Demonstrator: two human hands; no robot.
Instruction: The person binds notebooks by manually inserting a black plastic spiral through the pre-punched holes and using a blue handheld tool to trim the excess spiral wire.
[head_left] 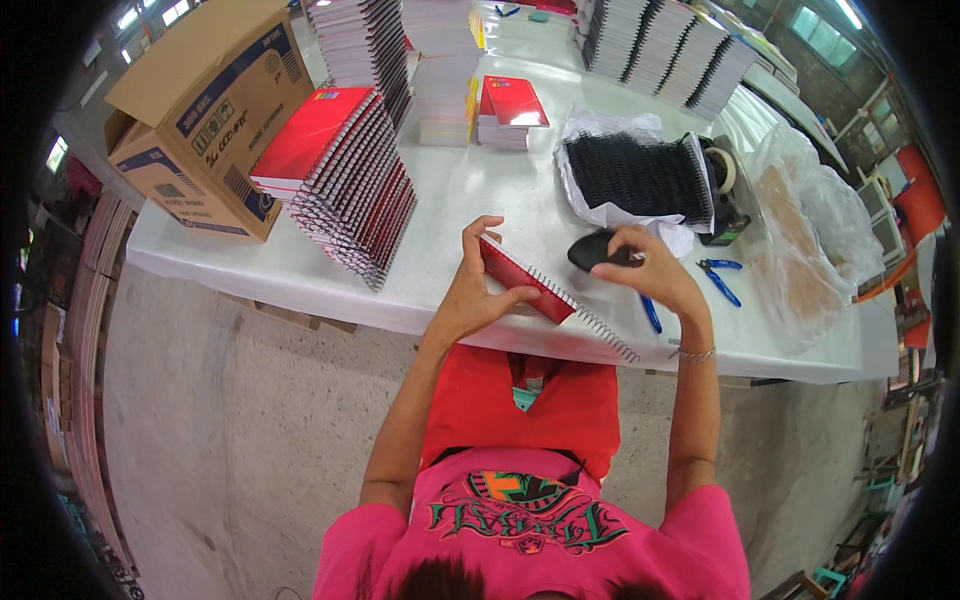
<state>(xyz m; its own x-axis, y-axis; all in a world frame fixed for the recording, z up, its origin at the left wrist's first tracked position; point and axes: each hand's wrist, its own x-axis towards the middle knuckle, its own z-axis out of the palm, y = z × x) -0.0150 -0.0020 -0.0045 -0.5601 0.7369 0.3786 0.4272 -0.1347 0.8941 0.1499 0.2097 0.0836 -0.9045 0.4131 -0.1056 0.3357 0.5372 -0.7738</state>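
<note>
My left hand (pixel 478 285) grips a small red notebook (pixel 522 280), tilted above the table's near edge, thumb on the cover and fingers over its far end. A silvery spiral coil (pixel 606 333) runs along the notebook's edge and sticks out loose past its lower right end. My right hand (pixel 655 268) is closed, its thumb and fingers at the right end of a smooth black rounded object (pixel 592 250), whose exact kind I cannot make out. Below that hand lies a blue-handled tool (pixel 651 314), partly visible. Blue-handled pliers (pixel 721 280) rest to its right.
A stack of red spiral notebooks (pixel 345 190) stands left, beside a cardboard box (pixel 215 120). Farther back are a small red pile (pixel 512 108) and tall stacks (pixel 660 50). Black coils (pixel 640 175) lie on white paper, near a tape roll (pixel 722 172) and clear plastic bag (pixel 815 220).
</note>
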